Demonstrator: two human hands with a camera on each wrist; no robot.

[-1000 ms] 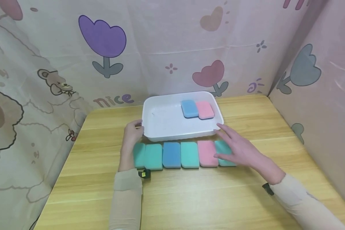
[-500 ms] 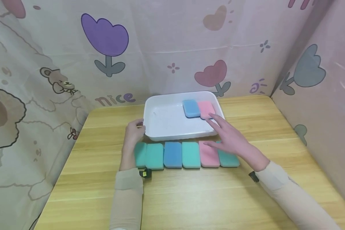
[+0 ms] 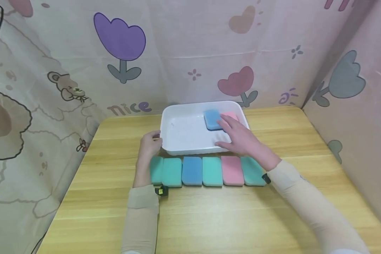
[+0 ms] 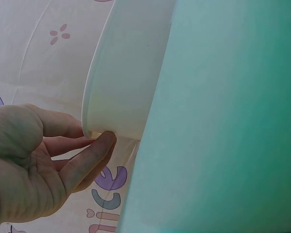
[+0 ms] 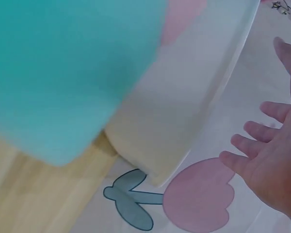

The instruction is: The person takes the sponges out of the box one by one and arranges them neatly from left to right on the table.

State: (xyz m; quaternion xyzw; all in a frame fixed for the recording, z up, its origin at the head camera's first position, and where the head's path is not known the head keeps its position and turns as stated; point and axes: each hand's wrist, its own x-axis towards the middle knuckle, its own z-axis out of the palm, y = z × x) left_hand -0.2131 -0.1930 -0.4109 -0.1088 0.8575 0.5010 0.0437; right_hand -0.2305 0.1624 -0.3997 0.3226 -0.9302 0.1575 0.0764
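Note:
A white plastic tray (image 3: 184, 131) sits at the back of the table, with a blue sponge (image 3: 212, 120) and a pink sponge (image 3: 231, 115) inside its right half. My left hand (image 3: 150, 145) holds the tray's left rim; the left wrist view shows the thumb and fingers at that edge. Over the tray's right front part hovers my right hand (image 3: 242, 141), fingers spread and near the two sponges. It partly hides the pink one, and nothing is gripped in it. In front of the tray, several sponges lie in a row, among them a blue one (image 3: 192, 171) and a pink one (image 3: 232, 171).
Green sponges (image 3: 172, 173) make up the remainder of the row, right beside the tray's front wall. The wooden table (image 3: 209, 218) reaches a patterned cloth (image 3: 174, 53) behind and at both sides. A blurred green sponge (image 4: 223, 116) fills much of the left wrist view.
My right hand has moved left and away from me, from the tray's front right corner to over the tray near the sponges. The left hand has stayed at the rim.

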